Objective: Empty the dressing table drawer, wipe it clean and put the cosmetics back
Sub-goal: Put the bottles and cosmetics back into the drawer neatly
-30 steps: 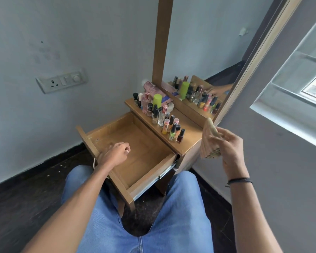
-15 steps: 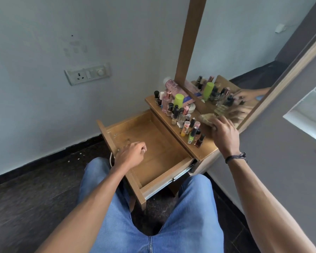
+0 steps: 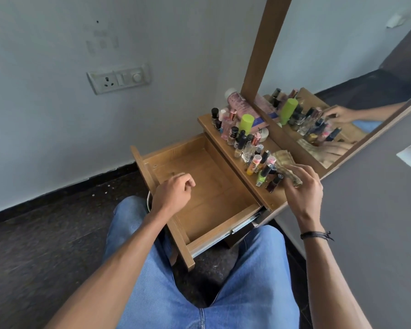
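The wooden drawer (image 3: 223, 205) stands pulled out toward my knees, with nothing inside it. My left hand (image 3: 172, 193) hangs loosely curled over the drawer's left front part, holding nothing. Several cosmetics (image 3: 244, 141), nail polishes and small bottles among them, stand in rows on the dressing table top (image 3: 271, 200). A lime-green bottle (image 3: 246, 123) stands among them. A beige striped cloth (image 3: 284, 160) lies on the top beside the near bottles. My right hand (image 3: 303, 186) rests on the cloth's near end, fingers curled on it.
A tall mirror (image 3: 342, 67) in a wooden frame rises behind the table top and reflects the bottles and my hand. A wall socket panel (image 3: 118, 78) is on the wall at left. My jeans-clad legs (image 3: 199, 281) fill the foreground on the dark floor (image 3: 33, 245).
My right hand brought the cloth down from the air onto the table top beside the bottles. My left hand stayed over the drawer. The view shifted left.
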Demonstrator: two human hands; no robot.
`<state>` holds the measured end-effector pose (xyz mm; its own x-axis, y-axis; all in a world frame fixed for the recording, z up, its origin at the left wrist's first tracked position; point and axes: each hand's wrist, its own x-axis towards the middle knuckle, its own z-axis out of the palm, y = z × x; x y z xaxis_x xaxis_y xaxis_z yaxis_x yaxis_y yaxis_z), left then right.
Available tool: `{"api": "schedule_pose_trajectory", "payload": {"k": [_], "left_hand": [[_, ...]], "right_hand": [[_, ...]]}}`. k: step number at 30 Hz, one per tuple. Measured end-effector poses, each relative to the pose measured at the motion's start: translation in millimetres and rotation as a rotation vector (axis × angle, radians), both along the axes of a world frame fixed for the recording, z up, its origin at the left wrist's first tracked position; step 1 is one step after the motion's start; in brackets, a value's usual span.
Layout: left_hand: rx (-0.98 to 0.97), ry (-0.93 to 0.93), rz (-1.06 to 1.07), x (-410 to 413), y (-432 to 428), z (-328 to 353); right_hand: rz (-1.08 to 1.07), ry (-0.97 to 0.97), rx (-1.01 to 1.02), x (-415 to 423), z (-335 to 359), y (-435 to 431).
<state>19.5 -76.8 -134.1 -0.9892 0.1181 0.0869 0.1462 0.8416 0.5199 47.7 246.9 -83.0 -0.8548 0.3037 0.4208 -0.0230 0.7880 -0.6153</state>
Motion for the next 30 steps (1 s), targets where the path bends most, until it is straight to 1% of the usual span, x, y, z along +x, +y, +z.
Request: {"api": "schedule_pose_trajectory", "payload": {"k": [2,6,9,16,21,24,30], "left_hand": [[0.029,0.02,0.011,-1,-2,-2],[0.197,0.093,0.111,-3,-6,-7],[0.271,0.148,0.164,-3,-5,-7],[0.261,0.134,0.142,-7,-6,-8],[0.253,0.115,0.135,-6,-6,-5],[0.273,0.102,0.149,-6,-5,-3],[0.246,0.08,0.149,-7,-4,-3]], "right_hand": [[-0.033,0.06,-0.071,7,-2,-8],[-0.157,0.181,-0.192,20,-9,-24],[-0.236,0.239,-0.184,34,-12,-37],[-0.176,0.245,-0.15,51,-23,-59],[-0.167,0.264,-0.198,50,-30,-61],[-0.134,0.27,-0.194,51,-34,-61],[-0.112,0.27,-0.192,56,-39,-57]]}}
